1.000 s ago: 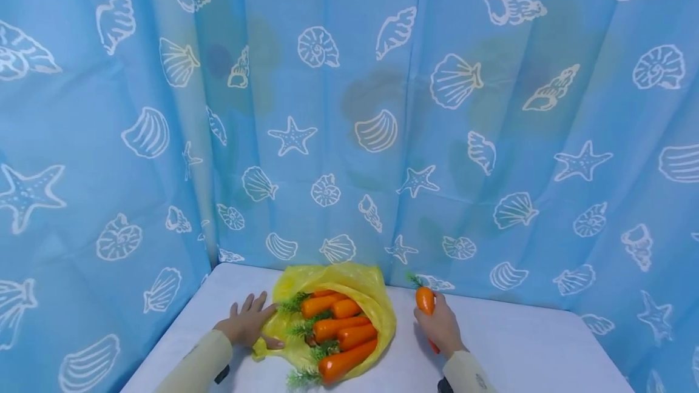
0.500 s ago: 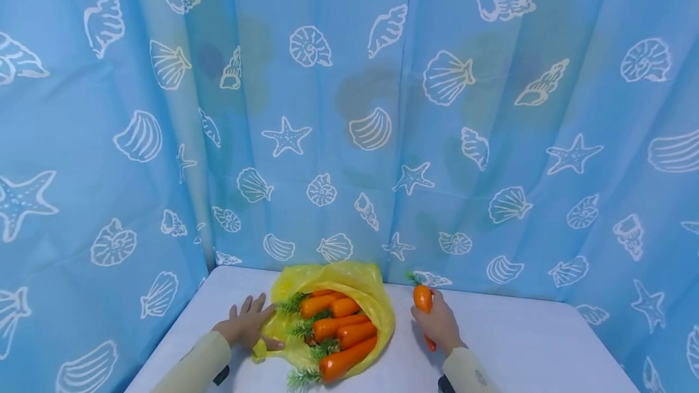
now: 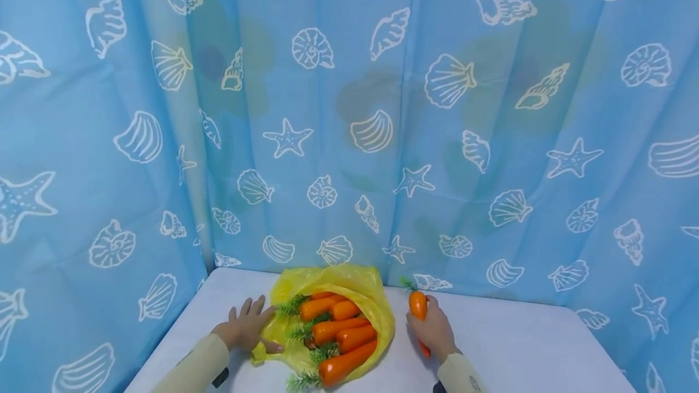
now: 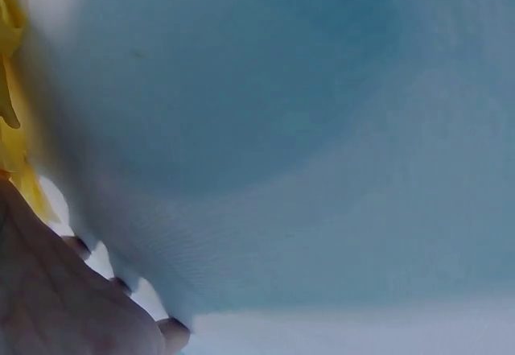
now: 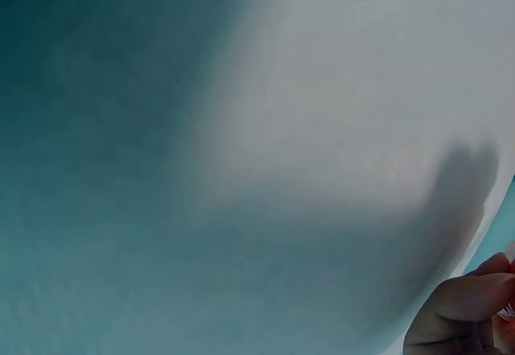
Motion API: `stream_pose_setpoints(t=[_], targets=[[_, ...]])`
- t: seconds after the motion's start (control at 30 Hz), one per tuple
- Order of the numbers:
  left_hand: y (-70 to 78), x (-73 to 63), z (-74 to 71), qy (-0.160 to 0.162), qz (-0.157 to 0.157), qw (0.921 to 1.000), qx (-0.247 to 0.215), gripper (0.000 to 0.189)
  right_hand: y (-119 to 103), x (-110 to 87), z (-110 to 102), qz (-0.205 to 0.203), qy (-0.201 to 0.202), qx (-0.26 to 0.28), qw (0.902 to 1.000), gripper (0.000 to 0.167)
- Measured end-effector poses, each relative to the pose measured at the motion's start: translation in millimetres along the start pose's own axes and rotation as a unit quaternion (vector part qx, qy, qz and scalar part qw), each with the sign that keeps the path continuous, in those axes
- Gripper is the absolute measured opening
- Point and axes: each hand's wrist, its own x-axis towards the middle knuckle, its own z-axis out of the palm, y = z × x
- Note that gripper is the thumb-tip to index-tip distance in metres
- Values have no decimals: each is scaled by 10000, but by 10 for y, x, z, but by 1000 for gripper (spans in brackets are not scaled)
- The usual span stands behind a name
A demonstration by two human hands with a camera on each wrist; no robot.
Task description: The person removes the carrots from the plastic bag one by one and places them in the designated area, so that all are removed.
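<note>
A yellow plastic bag lies on the white table, its mouth facing the left hand. Several orange carrots with feathery green tops rest in it, the tops pointing left. My left hand has its fingers spread at the bag's left edge, the thumb over the yellow plastic. To the right of the bag, my right hand grips a single carrot round its middle, green top away from me and the orange tip showing below the hand. In the right wrist view, only curled fingers show at the lower right corner.
The white table stretches to the right of the right hand. A blue curtain printed with white shells and starfish hangs along the table's back and left sides.
My right hand has shifted slightly left toward the bag, still gripping the carrot. The left hand and the bag stay in place; the head view has tilted a little.
</note>
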Motion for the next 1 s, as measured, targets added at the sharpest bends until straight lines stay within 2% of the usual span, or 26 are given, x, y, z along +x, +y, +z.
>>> stream_pose_setpoints(t=[0.1, 0.33, 0.6, 0.83, 1.0], targets=[[8, 22, -7, 6, 29, 10000, 9, 110, 162, 145, -6, 45, -337, 274, 9990, 76], [18, 9, -9, -25, 46, 10000, -56, 110, 152, 140, 21, 167, -267, 264, 9992, 73], [-60, -3, 25, -14, -86, 10000, -37, 112, 94, 137, 40, 168, -308, 288, 9990, 73], [-40, -43, 19, -113, -46, 9999, -105, 110, 118, 111, 70, 243, -330, 275, 9988, 73], [-24, -10, 5, -41, -15, 10000, -28, 111, 139, 120, 65, 186, -303, 294, 9989, 74]])
